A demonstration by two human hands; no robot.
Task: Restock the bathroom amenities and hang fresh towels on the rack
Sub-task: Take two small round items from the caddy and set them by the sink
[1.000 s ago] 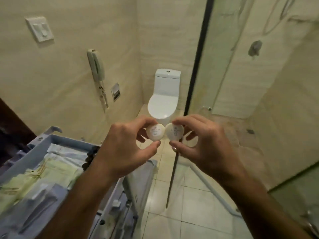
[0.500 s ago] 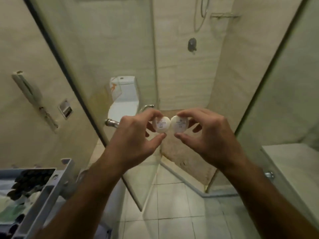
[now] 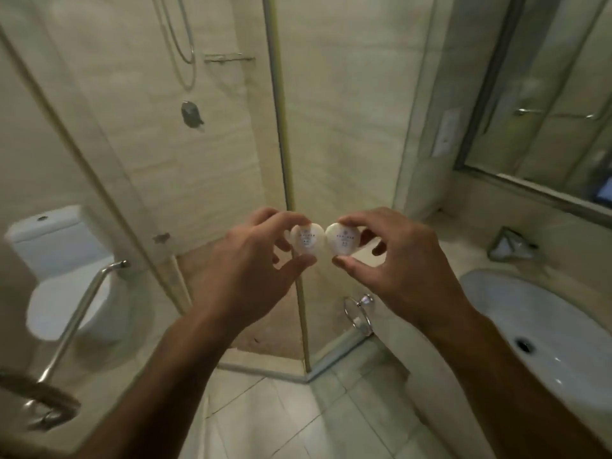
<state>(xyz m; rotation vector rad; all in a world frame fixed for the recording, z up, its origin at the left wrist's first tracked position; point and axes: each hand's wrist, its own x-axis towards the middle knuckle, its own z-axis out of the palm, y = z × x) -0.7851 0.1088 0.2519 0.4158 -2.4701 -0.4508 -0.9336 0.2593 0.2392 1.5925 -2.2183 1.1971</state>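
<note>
A white toilet (image 3: 66, 303) stands at the left, seen through the glass shower wall (image 3: 331, 127). Inside the shower, a metal hose (image 3: 185, 44) hangs above a dark valve (image 3: 190, 114). At the right a white sink (image 3: 546, 326) lies under a faucet (image 3: 511, 248) and a mirror (image 3: 546, 94).

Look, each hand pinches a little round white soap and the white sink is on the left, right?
No. The head view shows the white oval sink on the right. The left hand pinches one round white soap, the right hand a second round white soap.
</note>
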